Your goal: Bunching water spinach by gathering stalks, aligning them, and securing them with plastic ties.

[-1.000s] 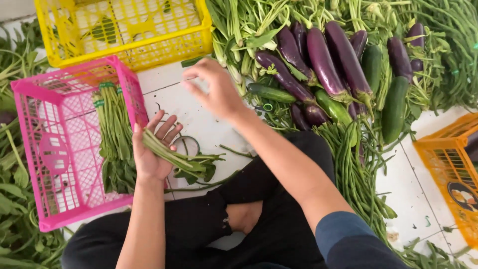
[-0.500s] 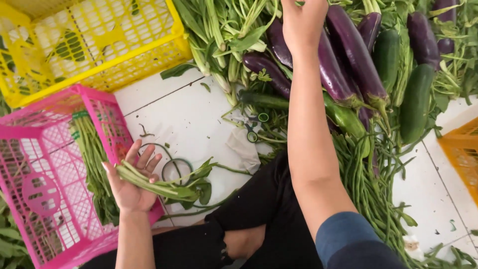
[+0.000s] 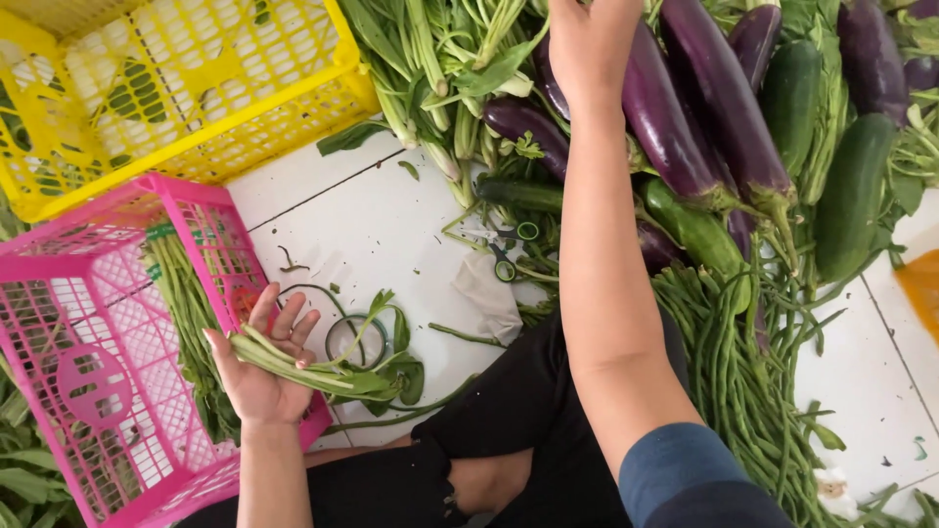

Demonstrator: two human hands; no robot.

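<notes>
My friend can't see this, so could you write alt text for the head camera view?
A person's left hand holds a bunch of leafy green stems beside a pink plastic crate, while the right hand reaches into piled long purple eggplants.

White tiled floor (image 3: 391, 215), dark grout lines, scattered leaf scraps, even daylight
</notes>
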